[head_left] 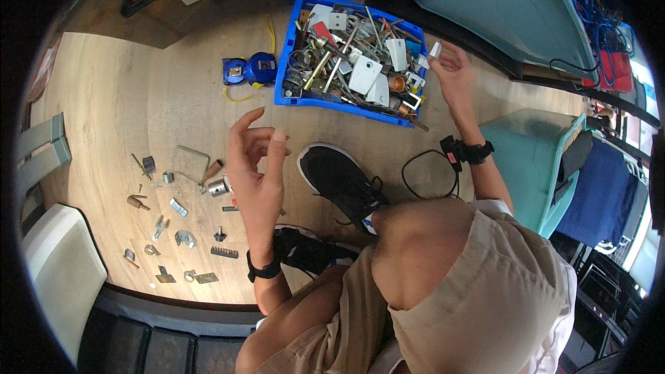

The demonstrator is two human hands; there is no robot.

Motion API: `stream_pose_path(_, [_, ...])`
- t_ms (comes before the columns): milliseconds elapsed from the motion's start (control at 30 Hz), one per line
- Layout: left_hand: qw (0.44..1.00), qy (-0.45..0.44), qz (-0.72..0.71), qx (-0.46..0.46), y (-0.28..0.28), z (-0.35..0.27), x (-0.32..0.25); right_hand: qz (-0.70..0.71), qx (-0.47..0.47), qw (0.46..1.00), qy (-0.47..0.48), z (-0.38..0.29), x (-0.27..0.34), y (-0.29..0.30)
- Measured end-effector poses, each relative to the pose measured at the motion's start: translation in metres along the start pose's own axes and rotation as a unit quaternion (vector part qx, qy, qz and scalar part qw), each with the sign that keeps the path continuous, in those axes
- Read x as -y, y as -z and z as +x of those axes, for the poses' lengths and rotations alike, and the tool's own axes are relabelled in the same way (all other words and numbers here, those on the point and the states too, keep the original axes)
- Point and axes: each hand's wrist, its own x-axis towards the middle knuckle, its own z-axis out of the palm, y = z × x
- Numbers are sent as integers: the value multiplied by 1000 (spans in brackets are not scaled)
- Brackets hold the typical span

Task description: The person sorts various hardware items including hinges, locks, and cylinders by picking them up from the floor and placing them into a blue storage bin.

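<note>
A blue plastic crate (340, 108) full of mixed hardware stands on the wood-look floor. At its right edge my right hand (453, 70) pinches a small white plastic piece (434, 54) between thumb and fingertips. Inside the crate are white plastic covers (365, 75), metal rods and a copper-coloured fitting (397, 83). My left hand (260, 166) is raised over the floor, fingers apart, holding nothing. Beneath and beside it lie a hex key (194, 152), a metal socket-like cylinder (217, 188), a torsion spring (167, 177) and a row of bits (224, 253).
Two blue tape measures (249, 70) lie left of the crate. Small metal parts (185, 239) are spread over the floor at left. My black shoes (340, 182) are below the crate. A teal bin (530, 166) stands at right, a dark cabinet edge behind.
</note>
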Motion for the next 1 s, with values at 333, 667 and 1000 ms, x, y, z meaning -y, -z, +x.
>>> stream_pose_path(333, [986,-50,161,20,-16,20,9,41,95,982,161,-26,130,-20])
stream_pose_path(667, [870,-287,401,5,-48,64,31,-72,175,909,373,-4,181,-76])
stream_pose_path(1000, [882,-299,363,20,-47,69,40,-145,160,875,434,-1,170,-112])
